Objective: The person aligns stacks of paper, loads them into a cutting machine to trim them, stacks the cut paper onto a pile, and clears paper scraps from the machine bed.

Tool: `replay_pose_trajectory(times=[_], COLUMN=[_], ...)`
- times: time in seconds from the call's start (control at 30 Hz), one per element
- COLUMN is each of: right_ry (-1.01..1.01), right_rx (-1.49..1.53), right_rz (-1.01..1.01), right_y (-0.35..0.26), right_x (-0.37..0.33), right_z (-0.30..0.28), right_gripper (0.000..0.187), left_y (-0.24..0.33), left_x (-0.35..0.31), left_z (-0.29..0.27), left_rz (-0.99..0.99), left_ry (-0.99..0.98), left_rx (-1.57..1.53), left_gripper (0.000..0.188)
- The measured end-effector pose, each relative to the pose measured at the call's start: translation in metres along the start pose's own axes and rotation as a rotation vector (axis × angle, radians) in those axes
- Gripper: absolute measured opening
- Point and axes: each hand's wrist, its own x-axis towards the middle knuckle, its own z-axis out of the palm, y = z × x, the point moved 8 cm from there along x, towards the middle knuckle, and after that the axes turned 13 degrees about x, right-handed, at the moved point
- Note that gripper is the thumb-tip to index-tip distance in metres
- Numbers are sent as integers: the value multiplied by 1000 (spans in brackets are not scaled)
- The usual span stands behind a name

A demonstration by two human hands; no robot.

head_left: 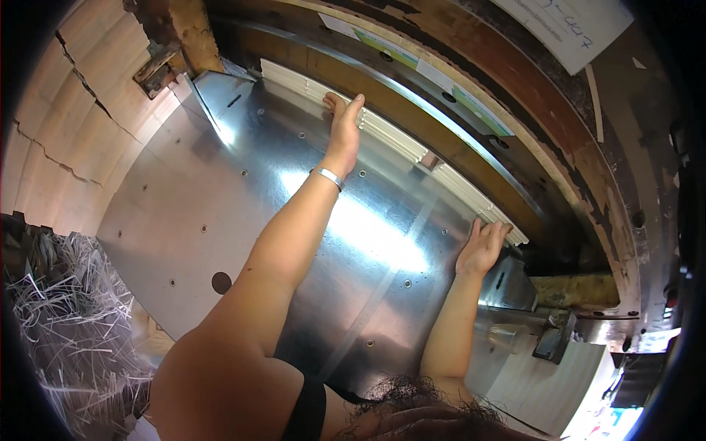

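Note:
Both my arms stretch forward over a shiny metal machine table [250, 213] dotted with small round fittings. Under the machine's long dark beam [441, 121] lies a row of cream, layered flat stock that looks like stacked paper or card. A longer stack [393, 136] is at the left and a shorter stack [467, 189] at the right, with a small gap between them. My left hand [344, 132] rests against the near edge of the longer stack, thumb and fingers apart. My right hand [482, 248] touches the right end of the shorter stack, fingers spread. Neither hand grips anything.
Metal side guides [220, 103] flank the table. Tall stacked paper [81, 110] stands at the left, above heaped shredded strips [73, 316]. At the right are a clear plastic cup [507, 336] and a white stack [548, 386]. A written sheet [562, 29] hangs on the machine.

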Motion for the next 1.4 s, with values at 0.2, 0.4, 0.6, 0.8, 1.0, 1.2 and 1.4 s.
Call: replay_pose_trajectory(times=[0.2, 0.4, 0.6, 0.8, 1.0, 1.2, 1.4], right_ry=[9, 0, -9, 25, 13, 6, -4], right_rx=[-3, -21, -14, -47, -12, -6, -4], right_rz=[2, -4, -15, -29, -8, 1, 15], right_y=[-2, -7, -6, -1, -3, 0, 1], right_x=[-2, -3, -5, -4, -2, -1, 0], right_z=[8, 7, 10, 4, 2, 2, 2], right_gripper=[96, 96, 93, 96, 94, 93, 94], left_y=[-6, 7, 19, 10, -2, -8, -9], left_x=[7, -6, 46, 77, 90, 99, 97], left_z=[-3, 0, -69, -100, -107, -111, -113], left_rz=[-16, -35, -4, 35, 56, 79, 64], left_ry=[-35, 4, 365, 254, 126, 92, 81], left_rx=[-35, 53, 134, 112, 107, 108, 82], left_gripper=[109, 111, 114, 113, 103, 100, 100])
